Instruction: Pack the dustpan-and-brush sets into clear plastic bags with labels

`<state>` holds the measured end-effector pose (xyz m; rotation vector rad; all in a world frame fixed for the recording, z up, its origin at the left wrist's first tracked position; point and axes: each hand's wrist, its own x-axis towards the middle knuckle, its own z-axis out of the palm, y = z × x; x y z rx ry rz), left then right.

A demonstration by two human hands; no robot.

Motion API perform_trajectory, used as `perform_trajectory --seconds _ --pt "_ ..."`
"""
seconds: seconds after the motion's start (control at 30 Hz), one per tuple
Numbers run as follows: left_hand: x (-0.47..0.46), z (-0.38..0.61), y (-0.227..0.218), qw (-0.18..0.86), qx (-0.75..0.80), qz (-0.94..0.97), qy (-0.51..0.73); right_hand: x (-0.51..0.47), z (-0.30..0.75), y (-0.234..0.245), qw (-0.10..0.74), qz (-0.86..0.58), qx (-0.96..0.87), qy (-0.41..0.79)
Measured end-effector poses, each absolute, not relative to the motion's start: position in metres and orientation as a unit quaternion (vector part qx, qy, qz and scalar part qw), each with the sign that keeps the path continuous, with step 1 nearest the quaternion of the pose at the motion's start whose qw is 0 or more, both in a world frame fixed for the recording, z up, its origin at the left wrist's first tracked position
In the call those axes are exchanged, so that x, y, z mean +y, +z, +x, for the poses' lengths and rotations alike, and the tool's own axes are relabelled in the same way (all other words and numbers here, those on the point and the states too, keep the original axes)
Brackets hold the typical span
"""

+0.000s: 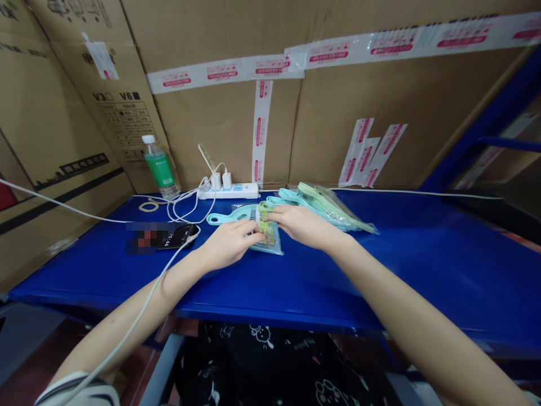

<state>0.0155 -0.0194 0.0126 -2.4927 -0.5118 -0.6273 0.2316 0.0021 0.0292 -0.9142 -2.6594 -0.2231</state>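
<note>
A light-blue plastic tool with a holed handle lies in a clear bag on the blue table; its exact kind is hard to make out. A yellow-green label card shows in the same bag. My left hand closes its fingers on the bag's near left part, beside the card. From the right, my right hand pinches the card's upper edge. Just behind my right hand is a pile of similar bagged tools, light blue and pale green, partly hidden by that hand.
A white power strip with plugged-in chargers sits along the cardboard wall. To the left stand a green-labelled bottle, a beaded bracelet and a phone on a cable. A white cable crosses over my left forearm.
</note>
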Motion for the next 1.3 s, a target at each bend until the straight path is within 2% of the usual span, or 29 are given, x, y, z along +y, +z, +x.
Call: perform_trajectory --seconds 0.17,0.43,0.67,0.97,1.3 --pt "-0.021 0.016 0.014 0.262 -0.191 -0.913 -0.248 0.0 0.23 0.032 0.176 -0.319 -0.928 -0.076" --pt "-0.02 0.014 0.015 0.26 -0.198 -0.921 -0.214 -0.005 0.225 0.039 0.102 -0.361 -0.926 -0.048" --pt "-0.02 0.016 0.014 0.27 -0.195 -0.916 -0.223 -0.004 0.223 0.039 0.144 -0.349 -0.92 -0.102" --pt "-0.023 0.018 0.015 0.264 -0.192 -0.911 -0.254 -0.005 0.223 0.039 0.076 -0.373 -0.92 -0.094" --pt "-0.022 0.019 0.014 0.266 -0.184 -0.916 -0.239 -0.004 0.222 0.04 0.14 -0.366 -0.915 -0.098"
